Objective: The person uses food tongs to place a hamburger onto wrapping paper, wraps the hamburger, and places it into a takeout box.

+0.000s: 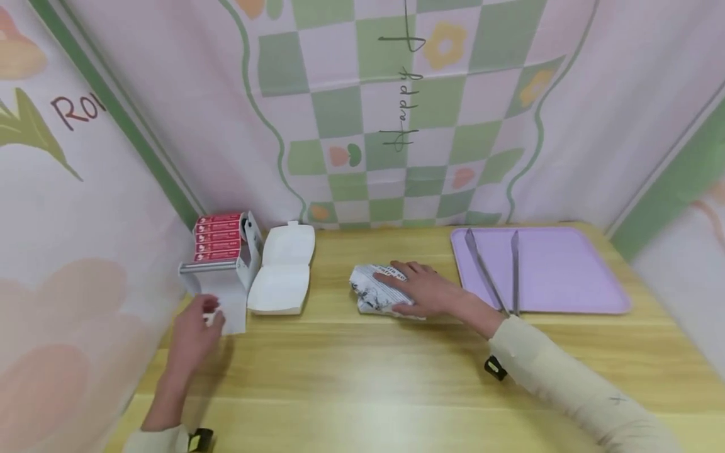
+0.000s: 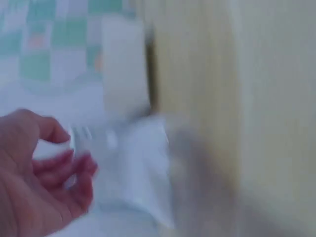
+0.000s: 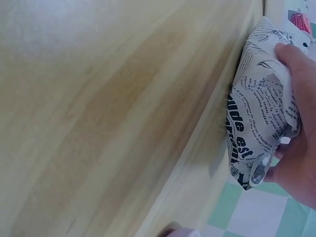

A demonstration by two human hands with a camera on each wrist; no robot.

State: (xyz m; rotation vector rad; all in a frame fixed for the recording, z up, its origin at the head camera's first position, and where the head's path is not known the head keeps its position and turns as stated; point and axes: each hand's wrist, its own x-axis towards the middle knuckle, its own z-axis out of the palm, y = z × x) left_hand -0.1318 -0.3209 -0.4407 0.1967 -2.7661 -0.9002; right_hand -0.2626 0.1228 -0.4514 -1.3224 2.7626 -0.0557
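Observation:
On the left, my left hand is just in front of a white strip of paper hanging from a dispenser with rows of red labels. In the left wrist view the fingers of the left hand are loosely bent, with a gap between fingertips, and the blurred white strip is beyond them. My right hand holds a bundle wrapped in newsprint-patterned paper on the table. The right wrist view shows thumb and fingers on opposite sides of the newsprint-wrapped bundle; its contents are hidden.
Beside the dispenser, a white clamshell box lies unfolded. At the back right is a purple tray, with metal tongs lying across its left part. Patterned cloth walls border the wooden table.

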